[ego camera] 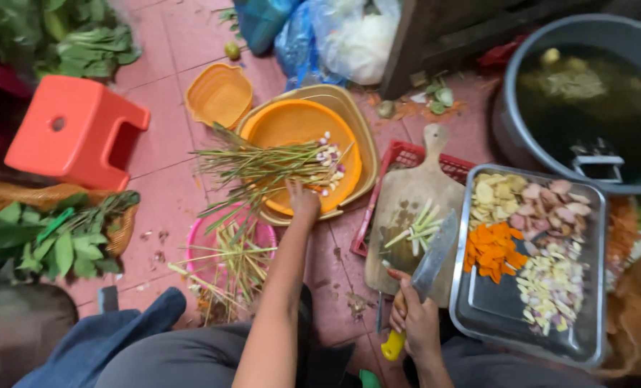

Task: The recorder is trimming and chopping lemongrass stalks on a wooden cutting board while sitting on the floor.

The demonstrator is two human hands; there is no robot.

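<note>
My left hand (304,199) reaches forward, fingers closing on the lemongrass stalks (263,167) laid across the orange basin (302,126), handy for pulling. My right hand (415,316) is wrapped tight round the yellow-handled cleaver (428,269), blade resting on the wooden cutting board (406,208) beside cut stalk pieces (419,230). Right of that hand, a steel tray (529,316) holds sliced roots in separate piles.

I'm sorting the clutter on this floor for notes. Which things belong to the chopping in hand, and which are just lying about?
In use: left hand on lemongrass stalks in orange basin; right hand holding cleaver; cutting board; steel tray.

Lying about: orange stool; small yellow basket; grey tub; plastic bags.
</note>
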